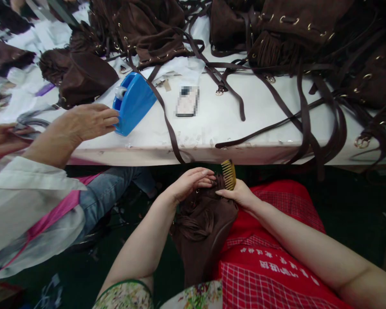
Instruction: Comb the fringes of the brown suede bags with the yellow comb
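Observation:
A brown suede fringed bag [203, 231] lies on my lap over a red checked apron [260, 257]. My right hand [239, 194] is closed on a yellow-brown wooden comb [229, 174], teeth pointing up and left, at the bag's top fringe. My left hand [189, 182] rests on the fringe beside the comb, fingers curved and pressing the strands down.
A white table [212, 128] in front holds several brown fringed bags [286, 30] with long straps [305, 116] hanging over its edge, a phone [187, 101] and a blue tape dispenser [132, 103]. A person seated at my left has a hand [86, 121] on the dispenser.

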Demonstrator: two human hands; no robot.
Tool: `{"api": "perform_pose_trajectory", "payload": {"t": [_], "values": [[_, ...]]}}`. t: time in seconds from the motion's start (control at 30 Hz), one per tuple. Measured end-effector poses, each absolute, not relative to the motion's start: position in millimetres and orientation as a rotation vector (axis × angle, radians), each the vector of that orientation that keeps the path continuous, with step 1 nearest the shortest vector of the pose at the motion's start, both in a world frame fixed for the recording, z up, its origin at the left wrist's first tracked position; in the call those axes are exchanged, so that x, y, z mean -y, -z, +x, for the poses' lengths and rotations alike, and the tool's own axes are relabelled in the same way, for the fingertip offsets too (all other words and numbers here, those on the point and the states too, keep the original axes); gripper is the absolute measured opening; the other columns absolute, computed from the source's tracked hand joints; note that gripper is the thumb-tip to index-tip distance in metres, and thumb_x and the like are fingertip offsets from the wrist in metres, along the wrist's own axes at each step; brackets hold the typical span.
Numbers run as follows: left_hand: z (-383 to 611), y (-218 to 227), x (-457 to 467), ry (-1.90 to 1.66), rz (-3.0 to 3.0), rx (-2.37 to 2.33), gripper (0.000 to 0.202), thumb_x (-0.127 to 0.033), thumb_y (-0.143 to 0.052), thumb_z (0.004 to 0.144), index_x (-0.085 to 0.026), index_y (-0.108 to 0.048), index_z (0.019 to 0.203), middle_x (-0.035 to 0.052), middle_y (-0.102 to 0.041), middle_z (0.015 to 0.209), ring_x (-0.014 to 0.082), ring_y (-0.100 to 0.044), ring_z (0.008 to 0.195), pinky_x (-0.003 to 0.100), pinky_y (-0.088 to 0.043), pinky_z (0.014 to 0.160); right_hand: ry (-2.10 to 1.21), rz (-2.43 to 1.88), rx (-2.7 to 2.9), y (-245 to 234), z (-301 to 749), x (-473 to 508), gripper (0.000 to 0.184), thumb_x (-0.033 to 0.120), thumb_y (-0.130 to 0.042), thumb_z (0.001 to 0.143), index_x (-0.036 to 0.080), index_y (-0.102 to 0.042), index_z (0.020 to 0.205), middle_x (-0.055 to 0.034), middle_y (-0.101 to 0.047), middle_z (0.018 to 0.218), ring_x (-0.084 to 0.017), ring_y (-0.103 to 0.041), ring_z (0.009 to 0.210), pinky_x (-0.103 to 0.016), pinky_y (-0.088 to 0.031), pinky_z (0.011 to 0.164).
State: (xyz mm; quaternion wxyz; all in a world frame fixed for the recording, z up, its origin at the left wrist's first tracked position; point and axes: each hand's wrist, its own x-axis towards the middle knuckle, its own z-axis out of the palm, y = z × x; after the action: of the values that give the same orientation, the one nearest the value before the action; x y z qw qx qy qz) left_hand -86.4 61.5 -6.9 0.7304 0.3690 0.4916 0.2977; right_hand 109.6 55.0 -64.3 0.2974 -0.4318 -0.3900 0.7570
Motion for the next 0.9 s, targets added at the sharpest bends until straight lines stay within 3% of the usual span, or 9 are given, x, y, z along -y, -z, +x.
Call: {"api": "perform_pose_trajectory", "payload": {"t": [0.07,0.2,0.37,0.43,0.53,0.6,0.73,0.83,0.9], "values": [[-73,4,-62,-0.659,0.908,-1.010,0.037,-0.045,-0.053,0.080,-0.012,-0.058,0.096,0.0101,-0.066,0.096,0.0177,-0.062,0.086,0.033,-0.049,0.082,-2.223,-1.086,0.920,60,102,-56,0.043,0.027,-0.080,0.055,0.013,-0.067,0.094,-0.0039,-0.070,0.077,-0.015,-0.062,0.062,-0.024,-0.050,0.055],[-61,4,-79,-0.639,1.307,-1.167,0.028,-0.041,-0.049,0.083,-0.015,-0.058,0.081,0.0035,-0.064,0.078,0.0149,-0.060,0.073,0.027,-0.049,0.068,-2.334,-1.130,0.863,54,95,-49,0.025,0.028,-0.079,0.056,0.013,-0.065,0.070,0.0054,-0.054,0.047,-0.003,-0.034,0.031,-0.017,-0.026,0.031],[-76,9,-97,-0.616,1.037,-1.094,0.066,-0.066,-0.025,0.085,-0.013,-0.063,0.082,0.0099,-0.068,0.082,0.0204,-0.064,0.081,0.032,-0.050,0.074,-2.200,-0.946,1.102,39,109,-47,0.023,0.026,-0.080,0.054,0.012,-0.066,0.065,-0.0015,-0.064,0.063,-0.012,-0.057,0.058,-0.023,-0.049,0.057],[-81,13,-92,-0.276,0.981,-0.852,0.067,-0.075,-0.041,0.074,-0.013,-0.066,0.084,0.0100,-0.070,0.087,0.0235,-0.064,0.085,0.035,-0.050,0.079,-2.054,-0.951,1.196,32,119,-54,0.023,0.027,-0.079,0.057,0.012,-0.067,0.070,-0.0030,-0.066,0.070,-0.014,-0.059,0.065,-0.026,-0.051,0.065],[-77,16,-79,0.136,1.099,-0.690,0.058,-0.062,-0.073,0.055,-0.015,-0.069,0.088,0.0061,-0.071,0.091,0.0261,-0.064,0.089,0.034,-0.050,0.080,-1.878,-1.031,1.253,25,131,-68,0.022,0.027,-0.076,0.060,0.012,-0.066,0.073,-0.0034,-0.066,0.073,-0.015,-0.060,0.065,-0.028,-0.052,0.064],[-66,13,-71,0.245,1.233,-0.709,0.053,-0.056,-0.073,0.060,-0.017,-0.069,0.095,0.0046,-0.071,0.095,0.0258,-0.064,0.091,0.034,-0.049,0.084,-1.825,-1.058,1.323,23,133,-73,0.018,0.025,-0.073,0.061,0.012,-0.066,0.072,-0.0026,-0.066,0.071,-0.015,-0.059,0.064,-0.027,-0.051,0.063],[-36,10,-52,0.033,1.308,-0.790,0.046,-0.048,-0.070,0.069,-0.018,-0.068,0.104,0.0059,-0.068,0.107,0.0248,-0.060,0.105,0.034,-0.042,0.098,-1.806,-1.086,1.469,28,130,-68,0.010,0.019,-0.066,0.062,0.013,-0.065,0.069,-0.0010,-0.063,0.068,-0.014,-0.058,0.064,-0.023,-0.049,0.061],[-17,20,-34,-0.207,0.944,-0.731,0.051,-0.042,-0.075,0.064,-0.013,-0.067,0.104,0.0110,-0.067,0.108,0.0256,-0.061,0.102,0.036,-0.044,0.095,-1.790,-1.171,1.443,33,133,-62,0.007,0.018,-0.064,0.062,0.013,-0.064,0.068,-0.0002,-0.063,0.067,-0.012,-0.056,0.061,-0.022,-0.048,0.057],[-7,30,-26,-0.280,0.680,-0.679,0.054,-0.049,-0.070,0.067,-0.009,-0.068,0.102,0.0149,-0.068,0.102,0.0263,-0.064,0.094,0.038,-0.046,0.091,-1.796,-1.203,1.393,36,139,-60,0.008,0.019,-0.065,0.062,0.013,-0.064,0.068,0.0000,-0.063,0.067,-0.012,-0.057,0.060,-0.022,-0.047,0.057]]}}
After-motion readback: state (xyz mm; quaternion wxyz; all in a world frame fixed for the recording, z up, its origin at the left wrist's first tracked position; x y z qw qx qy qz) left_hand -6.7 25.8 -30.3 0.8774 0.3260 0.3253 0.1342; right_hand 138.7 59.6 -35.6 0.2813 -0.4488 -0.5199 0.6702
